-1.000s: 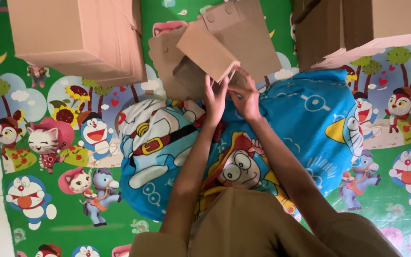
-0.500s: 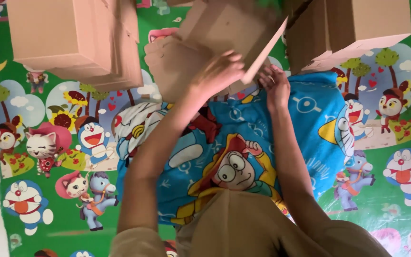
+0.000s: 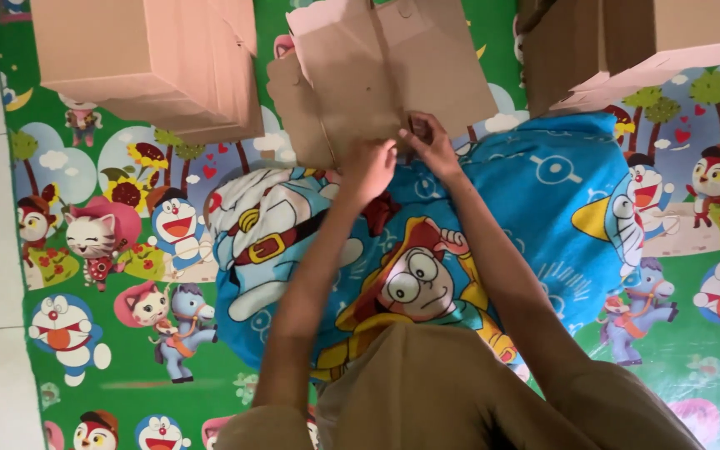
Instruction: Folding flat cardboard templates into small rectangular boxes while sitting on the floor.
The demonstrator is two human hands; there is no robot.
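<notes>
Head view, looking down past the knees to a cartoon-printed floor mat (image 3: 127, 367).

Far left: closed cardboard box (image 3: 147, 58) on the mat, well apart from both hands, top cut off by the frame.

Centre: flat folded cardboard piece (image 3: 377, 71), tan, unassembled, flaps splayed. It lies straight ahead of the hands, on the mat at the far edge of a blue cartoon cushion (image 3: 493, 217). Its long axis runs roughly left-right, tilted a little; upper edge runs out of frame.

Left hand (image 3: 368, 171): at the near lower edge of the piece, fingers curled on or under it; grip hidden by the knuckles, cannot tell if clamped.

Right hand (image 3: 431, 146): just beside the left, slightly further forward, fingertips pinching the same near edge by a crease. Hands close together, near touching, about equally near the piece.

Right: second box (image 3: 627, 50), open flap hanging toward the cushion, cut off at top and side.

Hidden: underside of the folded piece, cushion's near part under the lap.
</notes>
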